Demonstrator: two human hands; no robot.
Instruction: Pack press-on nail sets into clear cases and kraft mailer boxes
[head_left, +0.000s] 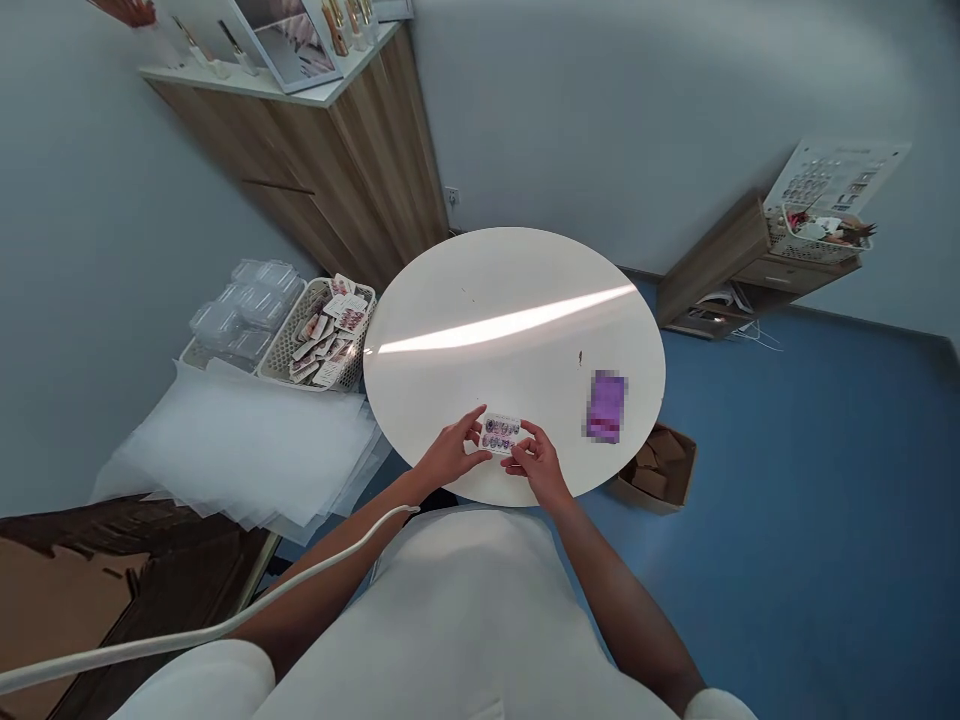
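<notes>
A small white card of press-on nails [500,434], with two rows of dark and pink patterned nails, is held up near the front edge of the round white table [487,280]. My left hand [455,450] grips its left side between thumb and fingers. On the right edge, my right hand [538,462] pinches the same card, its fingers curled below and at the upper corner. A blurred-out purple object [606,407] lies on the table to the right of my hands, with a small dark mark [580,358] above it.
Left of the table, a white basket [281,345] holds many nail cards, beside clear plastic boxes [244,305] and translucent sheets [232,440]. A cardboard box [679,480] stands on the floor at right. A wooden cabinet [382,150] stands behind; a white cable [225,628] crosses my left arm.
</notes>
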